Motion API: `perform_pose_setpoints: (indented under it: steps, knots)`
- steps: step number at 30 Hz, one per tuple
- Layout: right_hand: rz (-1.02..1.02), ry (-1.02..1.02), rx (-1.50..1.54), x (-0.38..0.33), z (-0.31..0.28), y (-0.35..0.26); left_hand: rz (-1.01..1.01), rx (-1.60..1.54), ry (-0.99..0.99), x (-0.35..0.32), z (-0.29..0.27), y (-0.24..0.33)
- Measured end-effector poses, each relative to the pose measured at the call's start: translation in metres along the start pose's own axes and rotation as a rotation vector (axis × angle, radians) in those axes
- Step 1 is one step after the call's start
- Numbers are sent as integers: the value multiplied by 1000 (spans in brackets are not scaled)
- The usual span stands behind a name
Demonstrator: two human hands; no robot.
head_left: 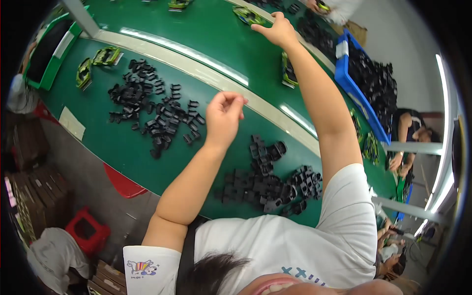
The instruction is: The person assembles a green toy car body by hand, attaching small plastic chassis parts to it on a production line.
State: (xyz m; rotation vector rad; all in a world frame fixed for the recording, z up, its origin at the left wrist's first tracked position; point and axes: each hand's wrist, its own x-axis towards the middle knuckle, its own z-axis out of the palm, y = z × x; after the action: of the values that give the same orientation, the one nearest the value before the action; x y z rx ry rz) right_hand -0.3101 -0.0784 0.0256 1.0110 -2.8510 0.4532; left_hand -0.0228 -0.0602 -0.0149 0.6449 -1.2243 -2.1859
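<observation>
My right hand (pixel 279 30) is stretched far across the green table, thumb and forefinger spread apart with nothing between them. Just beyond its fingertips lies a bright green and black packaged item (pixel 248 15); I see no clear contact. My left hand (pixel 223 118) hovers over the near side of the table, fingers curled and thumb pressed against them; whatever they hold, if anything, is hidden. Left of it spreads a loose pile of small black plastic clips (pixel 167 118). Larger black plastic brackets (pixel 255 184) lie in a heap between my arms, close to my body.
A pale raised strip (pixel 196 71) runs along the table (pixel 162 167). Green-black packages (pixel 105 55) lie at left, another (pixel 289 70) beside my right forearm. A blue crate (pixel 361 93) of black parts stands right, a green bin (pixel 51 54) left. Other people work along the table.
</observation>
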Motion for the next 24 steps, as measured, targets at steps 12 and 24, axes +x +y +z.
perform_pose_setpoints:
  steps: [12, 24]
  knots:
    - [16, -64, -77, -27, 3, -29, -71, -44, -95, -17, 0, -20]
    - [-249, -38, 317, -222, -111, -51, -118, -362, -193, 3, -10, 20]
